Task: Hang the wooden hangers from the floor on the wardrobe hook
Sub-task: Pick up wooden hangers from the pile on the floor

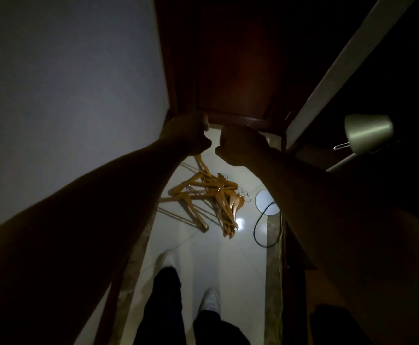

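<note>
Wooden hangers (211, 197) on floor below hands (188, 135).

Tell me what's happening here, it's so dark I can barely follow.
A person stands over a white tiled floor, both arms stretched forward. The left hand and right hand are curled into loose fists close together, in front of the dark wooden wardrobe. It is too dim to tell whether either holds anything. A pile of wooden hangers lies tangled on the floor below the hands, beside a round white lamp base with a black cable. No hook is visible.
</note>
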Demonstrator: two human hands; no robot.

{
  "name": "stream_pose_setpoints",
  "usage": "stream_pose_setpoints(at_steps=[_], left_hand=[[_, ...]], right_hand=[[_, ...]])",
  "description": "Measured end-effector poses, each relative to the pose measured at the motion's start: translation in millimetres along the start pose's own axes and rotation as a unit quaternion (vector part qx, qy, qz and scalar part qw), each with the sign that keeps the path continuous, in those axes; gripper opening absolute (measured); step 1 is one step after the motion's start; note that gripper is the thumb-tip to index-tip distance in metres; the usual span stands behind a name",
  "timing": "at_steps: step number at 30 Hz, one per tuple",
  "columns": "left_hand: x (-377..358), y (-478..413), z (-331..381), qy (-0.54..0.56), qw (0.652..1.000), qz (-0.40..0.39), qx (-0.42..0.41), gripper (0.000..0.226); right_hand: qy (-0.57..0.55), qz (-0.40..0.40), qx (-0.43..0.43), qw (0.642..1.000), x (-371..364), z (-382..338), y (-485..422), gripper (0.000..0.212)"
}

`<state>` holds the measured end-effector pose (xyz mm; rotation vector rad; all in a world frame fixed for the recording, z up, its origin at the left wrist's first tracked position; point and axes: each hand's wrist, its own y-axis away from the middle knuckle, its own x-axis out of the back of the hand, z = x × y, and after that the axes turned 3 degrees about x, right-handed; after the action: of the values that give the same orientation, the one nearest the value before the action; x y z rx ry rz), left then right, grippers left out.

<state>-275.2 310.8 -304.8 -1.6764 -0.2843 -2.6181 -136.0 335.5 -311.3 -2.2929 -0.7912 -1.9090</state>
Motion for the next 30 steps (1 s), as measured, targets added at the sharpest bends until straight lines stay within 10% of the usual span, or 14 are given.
stream_pose_setpoints(at_steps=[8,30], left_hand=[[-57,-60,-76,0.023,0.986,-0.157,0.055,0.029],[-263,-101,-178,0.096,0.950,-0.229,0.191,0.032]], right_hand=[[-0.033,-0.098,-0.034,0.994,-80,-21,-66,0.027],[-0.087,-0.264,-0.084,0.957,-275,51,-148,0.015]])
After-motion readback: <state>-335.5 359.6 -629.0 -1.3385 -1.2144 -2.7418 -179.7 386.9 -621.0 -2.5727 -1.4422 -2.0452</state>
